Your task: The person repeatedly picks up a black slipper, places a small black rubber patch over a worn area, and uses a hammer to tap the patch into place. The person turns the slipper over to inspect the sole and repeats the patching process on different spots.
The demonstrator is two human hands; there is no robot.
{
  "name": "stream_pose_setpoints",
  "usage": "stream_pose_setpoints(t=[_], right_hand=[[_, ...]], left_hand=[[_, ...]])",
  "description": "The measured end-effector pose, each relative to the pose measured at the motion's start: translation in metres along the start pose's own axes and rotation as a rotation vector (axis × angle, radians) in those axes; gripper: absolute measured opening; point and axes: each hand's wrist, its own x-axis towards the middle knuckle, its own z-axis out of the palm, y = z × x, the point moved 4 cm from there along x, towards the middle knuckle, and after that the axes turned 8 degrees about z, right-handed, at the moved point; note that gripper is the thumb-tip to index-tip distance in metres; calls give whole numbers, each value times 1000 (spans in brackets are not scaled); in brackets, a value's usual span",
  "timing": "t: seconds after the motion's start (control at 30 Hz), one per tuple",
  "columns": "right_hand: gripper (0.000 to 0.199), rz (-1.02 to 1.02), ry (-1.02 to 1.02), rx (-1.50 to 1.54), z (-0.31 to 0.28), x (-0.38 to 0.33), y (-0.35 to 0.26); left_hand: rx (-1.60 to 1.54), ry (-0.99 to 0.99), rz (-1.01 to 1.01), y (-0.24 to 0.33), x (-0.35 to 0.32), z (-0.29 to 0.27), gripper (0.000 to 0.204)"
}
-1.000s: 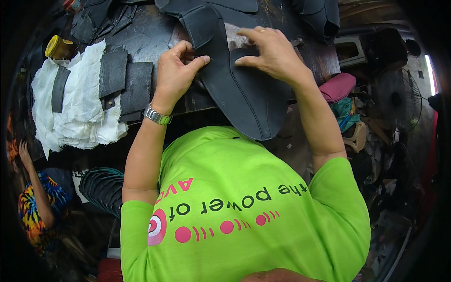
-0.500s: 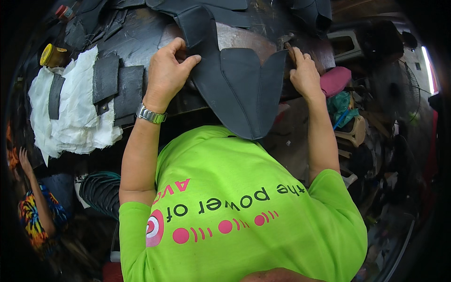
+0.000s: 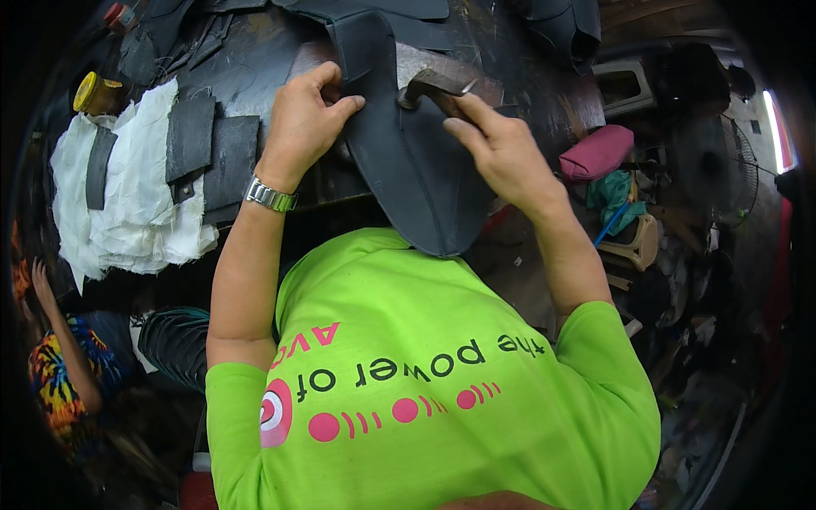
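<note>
A black stitched leather piece (image 3: pixel 416 183), shaped like a shoe or boot upper, lies over the near edge of the dark worktable, its rounded end hanging toward my green shirt. At its left edge my left hand (image 3: pixel 308 115), with a metal watch on the wrist, pinches the leather between thumb and fingers. My right hand (image 3: pixel 506 144) is closed round the handle of a hammer (image 3: pixel 432 82). The hammer's dark head is at the seam in the middle of the leather; whether it touches cannot be told. Part of the leather's right side is hidden behind my right hand.
Left on the table are white cloth (image 3: pixel 136 195), dark fabric strips (image 3: pixel 231 161) and a yellow-lidded jar (image 3: pixel 96 93). More black leather pieces (image 3: pixel 561 30) lie at the back. To the right are a pink pouch (image 3: pixel 597 153) and a fan (image 3: pixel 731 161). Another person's arm (image 3: pixel 64 327) shows at far left.
My right hand has lifted the hammer from the table at the right and brought it left over the leather's seam. My left hand keeps its pinch in nearly the same place.
</note>
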Motion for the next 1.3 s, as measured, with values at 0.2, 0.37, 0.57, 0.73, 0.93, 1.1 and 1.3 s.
stream_pose_setpoints(t=[0.2, 0.37, 0.57, 0.73, 0.93, 1.1, 1.3], right_hand=[[36, -31, -42, 230, -6, -17, -19], [32, 141, -75, 163, -8, -30, -14], [31, 32, -94, -59, 1, -41, -8], [33, 38, 72, 297, -7, -32, -10], [38, 96, -220, -191, 19, -7, -1], [36, -3, -150, 39, -2, -1, -19], [30, 136, -39, 175, 3, 9, -40]], left_hand=[[-6, -5, 25, -4, -1, 2, 28], [-7, 38, 25, -4, -3, 3, 29], [51, 46, 49, 1, -6, 1, 22], [33, 43, 50, 1, -9, 1, 25], [38, -23, 56, -7, 6, -10, 35], [-15, 73, 79, -23, 31, -23, 35], [-35, 75, 8, -33, 30, -20, 30]])
